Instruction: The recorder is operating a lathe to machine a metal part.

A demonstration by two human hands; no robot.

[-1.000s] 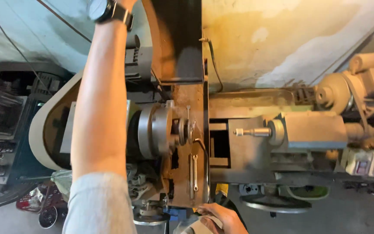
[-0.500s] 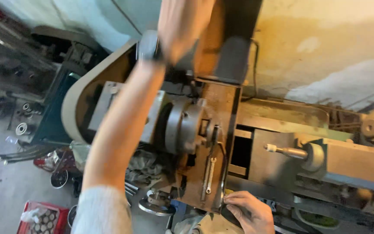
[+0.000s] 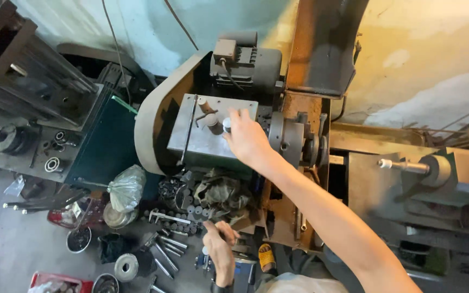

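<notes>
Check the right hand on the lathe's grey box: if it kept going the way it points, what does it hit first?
The right hand points up-left across the grey gearbox top. First in line is the pale-capped knob at its fingertips, seemingly touched already; depth is unclear. The brown lever follows.

The right hand (image 3: 248, 140) is bare, with no glove and no ring that can be made out, and the forearm behind it is bare up to the bottom edge of the view. The left hand (image 3: 219, 250) is bare too. Just below the left hand, at the wrist, sits a dark band (image 3: 221, 286), cut off by the frame edge. To the right of that band, a pale grey cloth fold (image 3: 299, 283) of a sleeve or shirt shows, plain and without print.
</notes>
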